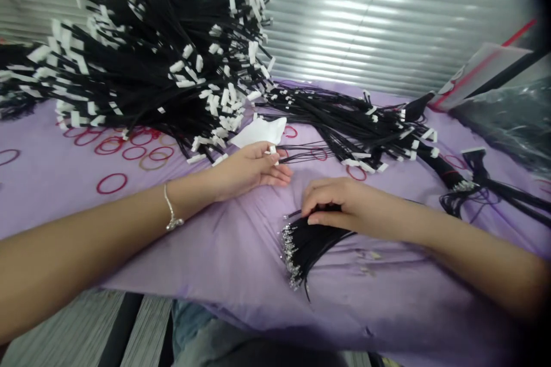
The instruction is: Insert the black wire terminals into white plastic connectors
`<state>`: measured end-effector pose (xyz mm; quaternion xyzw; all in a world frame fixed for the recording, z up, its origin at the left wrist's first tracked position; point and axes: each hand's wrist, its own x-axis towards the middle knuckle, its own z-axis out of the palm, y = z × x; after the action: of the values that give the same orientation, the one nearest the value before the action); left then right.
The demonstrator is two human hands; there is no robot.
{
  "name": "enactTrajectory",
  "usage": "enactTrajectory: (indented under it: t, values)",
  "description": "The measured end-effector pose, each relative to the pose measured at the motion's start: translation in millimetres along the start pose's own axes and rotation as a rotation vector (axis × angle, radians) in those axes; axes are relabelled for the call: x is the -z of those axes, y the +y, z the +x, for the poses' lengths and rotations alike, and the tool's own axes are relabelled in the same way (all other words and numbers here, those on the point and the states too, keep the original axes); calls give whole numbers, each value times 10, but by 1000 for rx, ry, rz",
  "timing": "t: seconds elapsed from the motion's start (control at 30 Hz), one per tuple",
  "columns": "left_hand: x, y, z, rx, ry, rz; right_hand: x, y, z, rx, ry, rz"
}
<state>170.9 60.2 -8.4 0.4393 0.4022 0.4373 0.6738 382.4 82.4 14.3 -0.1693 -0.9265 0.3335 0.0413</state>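
My left hand (258,167), with a silver bracelet on its wrist, pinches a small white connector (272,150) between thumb and fingers. Several thin black wires (301,152) run from that connector to the right. Closer to the table's front, my right hand (333,203) has its thumb and fingers closed at the top of a bundle of black wires (321,241). Silver metal terminals (291,258) fan out at the bundle's left end. Whether the right fingers hold a single wire or more is hidden. Behind my left hand lies a white piece of paper (258,131).
A large heap of black cables (150,57) with white connectors fills the back left. More cables (336,117) lie at the back centre. Red rubber bands (112,183) are scattered on the purple cloth (224,246). Plastic bags (512,114) stand at the right.
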Motion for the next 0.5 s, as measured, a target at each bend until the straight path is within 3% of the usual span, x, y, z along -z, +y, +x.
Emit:
enactTrajectory:
  t: [0.13,0.33,0.5]
  values:
    - [-96,22,-72,-42,51,108,-37,-16,-62,-3,53,69]
    - [-173,80,-191,-194,116,470,-117,-54,-92,-50,357,77]
    - [-233,68,-232,-94,81,368,-96,-88,-88,-135,518,98]
